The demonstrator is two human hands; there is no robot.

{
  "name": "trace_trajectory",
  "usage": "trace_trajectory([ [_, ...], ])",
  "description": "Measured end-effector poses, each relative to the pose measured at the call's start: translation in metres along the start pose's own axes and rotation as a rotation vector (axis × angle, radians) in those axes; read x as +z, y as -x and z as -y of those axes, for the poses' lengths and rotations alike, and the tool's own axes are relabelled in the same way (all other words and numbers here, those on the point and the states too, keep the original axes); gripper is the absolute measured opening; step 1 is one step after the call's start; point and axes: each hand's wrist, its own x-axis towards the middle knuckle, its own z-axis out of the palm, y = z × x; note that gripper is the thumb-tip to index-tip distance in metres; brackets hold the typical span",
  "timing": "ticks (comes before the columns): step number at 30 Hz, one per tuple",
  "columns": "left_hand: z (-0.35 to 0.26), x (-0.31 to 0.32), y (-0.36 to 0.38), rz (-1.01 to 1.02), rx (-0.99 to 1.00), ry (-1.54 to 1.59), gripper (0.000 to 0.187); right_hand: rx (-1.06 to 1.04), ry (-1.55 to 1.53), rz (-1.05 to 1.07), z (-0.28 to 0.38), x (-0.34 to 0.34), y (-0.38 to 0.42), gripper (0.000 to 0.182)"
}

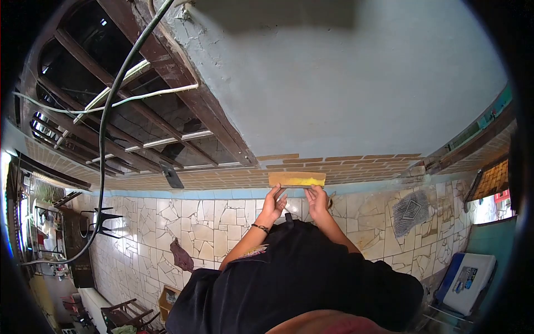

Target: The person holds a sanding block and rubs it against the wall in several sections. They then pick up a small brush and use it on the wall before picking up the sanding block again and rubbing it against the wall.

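A flat tan strip (281, 178) with a yellow patch on its right part lies level in front of the brick-patterned lower wall (233, 181). My left hand (274, 202) grips the strip near its left end, and my right hand (317, 200) grips it nearer the right end. The fingers of both hands are bent at its near edge. Above the brick pattern, the wall (345, 94) is plain grey. Whether the strip touches the wall cannot be made out.
A window with dark wooden bars (156, 111) is at the upper left, crossed by a black cable (104, 133). On the tiled floor (222, 222) lie a dark red cloth (181, 256) and a grey mat (410, 213). A white and blue cooler (470, 283) stands at the right.
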Motion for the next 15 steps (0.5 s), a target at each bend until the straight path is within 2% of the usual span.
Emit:
trace_trajectory([
  [6, 0.000, 0.000, 0.004, -0.012, -0.005, 0.013, 0.049, 0.005, 0.021, -0.013, -0.003, -0.003, -0.003, 0.028],
  [9, 0.002, -0.004, 0.005, -0.012, 0.000, -0.013, 0.060, 0.018, 0.014, -0.006, -0.004, -0.002, 0.001, 0.029],
  [15, 0.002, -0.011, 0.010, -0.023, -0.001, -0.010, 0.062, 0.023, 0.018, -0.005, -0.008, 0.001, 0.007, 0.024],
])
